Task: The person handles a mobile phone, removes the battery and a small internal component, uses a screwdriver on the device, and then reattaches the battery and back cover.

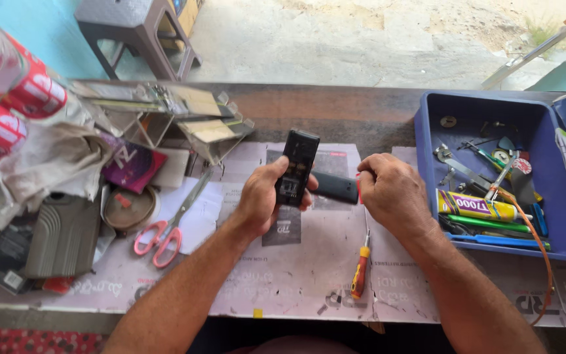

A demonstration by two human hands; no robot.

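Small repair workshop: cluttered bench (pixel 309 111), blue tool tray (pixel 561 246), screwdriver (pixel 360 270).

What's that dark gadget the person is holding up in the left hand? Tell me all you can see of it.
It is a small black mobile phone, slim and rectangular, apparently plastic. The side facing the camera looks opened, with inner parts showing in its lower half. It stands nearly upright, tilted slightly, above the paper-covered table. The left hand grips its lower part, thumb along one edge. The right hand is beside it holding a separate black piece, which may be its cover.
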